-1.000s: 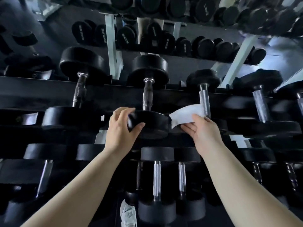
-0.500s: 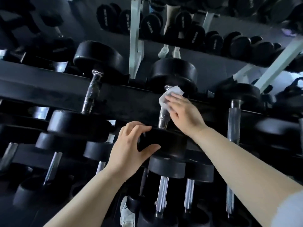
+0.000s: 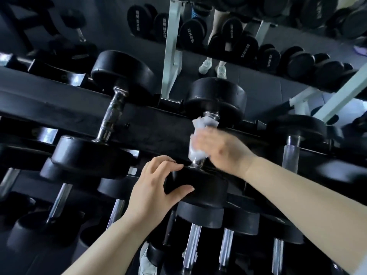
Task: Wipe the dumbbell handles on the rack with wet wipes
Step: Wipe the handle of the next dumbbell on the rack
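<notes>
Right now the wiping itself is in hand. The right hand [image 3: 222,147] has its fingers curled round a wet wipe [image 3: 195,149], and the wipe is wrapped about the chrome handle [image 3: 212,116] of the dumbbell [image 3: 202,187] at the centre of the view. That hand is blurred, so how tightly it squeezes cannot be told. A loose corner of the wipe pokes out toward twelve o'clock, just under the far head.

The left hand [image 3: 156,187] steadies the same dumbbell. Its fingers are spread and hooked over the rim of the near head, with the thumb pressed on the face at six o'clock.

By my reckoning this handle is partly done. The next move calls for running the wipe along the full length of the bar, collar to collar, with a twist to reach the underside. After that both hands go to a neighbour.

At nine o'clock lies another dumbbell with a knurled handle [image 3: 112,114], and at three o'clock one with a plain handle [image 3: 291,153]; both look untouched. The black rack rail [image 3: 59,108] crosses behind the handles and leaves little room for knuckles beneath the bar. A lower row of handles [image 3: 193,241] stands at six o'clock, under the forearms. Smaller dumbbells [image 3: 191,31] line a further rack at twelve o'clock.
</notes>
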A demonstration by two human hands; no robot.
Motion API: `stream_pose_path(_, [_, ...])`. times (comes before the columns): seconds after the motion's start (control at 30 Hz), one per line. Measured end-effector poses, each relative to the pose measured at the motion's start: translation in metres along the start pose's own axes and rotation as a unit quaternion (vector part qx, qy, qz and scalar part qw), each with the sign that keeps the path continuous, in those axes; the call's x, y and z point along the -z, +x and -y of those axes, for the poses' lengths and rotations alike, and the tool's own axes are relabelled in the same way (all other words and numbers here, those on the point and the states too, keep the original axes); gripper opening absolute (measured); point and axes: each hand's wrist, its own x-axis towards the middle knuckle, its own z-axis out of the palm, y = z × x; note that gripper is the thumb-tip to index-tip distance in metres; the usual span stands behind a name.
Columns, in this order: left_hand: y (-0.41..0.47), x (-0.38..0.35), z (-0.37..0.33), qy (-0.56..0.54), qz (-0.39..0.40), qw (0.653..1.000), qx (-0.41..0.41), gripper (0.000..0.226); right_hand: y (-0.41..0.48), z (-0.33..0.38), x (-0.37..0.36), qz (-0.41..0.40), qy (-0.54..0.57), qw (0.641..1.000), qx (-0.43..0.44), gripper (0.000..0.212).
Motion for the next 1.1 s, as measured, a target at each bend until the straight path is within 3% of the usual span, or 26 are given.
stream_pose_path(0.07, [0.000, 0.000, 0.001, 0.002, 0.000, 1.000, -0.003, 0.038, -0.008, 0.005, 0.004, 0.028, 0.026, 0.997, 0.061, 0.050])
stream_pose_path(0.13, [0.000, 0.000, 0.001, -0.001, 0.002, 1.000, -0.001, 0.038, 0.000, -0.005, 0.009, 0.027, 0.014, 0.995, 0.091, 0.037])
stream_pose_path(0.27, [-0.001, 0.000, 0.002, -0.003, 0.000, 1.000, -0.005, 0.038, 0.020, -0.023, 0.012, -0.012, -0.035, 0.999, 0.003, 0.035])
stream_pose_path(0.4, [-0.001, -0.001, 0.004, 0.013, 0.000, 1.000, -0.009, 0.038, -0.003, 0.004, 0.007, -0.065, 0.041, 0.997, 0.011, 0.055])
stream_pose_path(0.6, [0.000, -0.001, 0.005, 0.014, -0.001, 1.000, -0.012, 0.039, -0.006, 0.002, 0.003, -0.024, 0.057, 0.997, 0.035, 0.025])
stream_pose_path(0.77, [0.002, 0.000, 0.006, 0.024, 0.002, 0.999, -0.021, 0.040, -0.003, 0.004, -0.002, -0.075, 0.068, 0.990, -0.096, 0.019])
stream_pose_path(0.87, [0.002, 0.000, 0.007, 0.023, 0.004, 1.000, -0.019, 0.040, 0.000, 0.007, -0.002, -0.086, 0.077, 0.987, -0.114, 0.016])
stream_pose_path(0.97, [0.002, 0.000, 0.007, 0.024, 0.004, 1.000, -0.018, 0.040, 0.007, 0.010, 0.004, -0.104, 0.108, 0.981, -0.122, 0.027])
stream_pose_path(1.1, [0.003, 0.001, 0.007, 0.014, 0.006, 1.000, -0.022, 0.040, 0.013, 0.000, 0.018, -0.207, 0.082, 0.945, -0.240, 0.014])
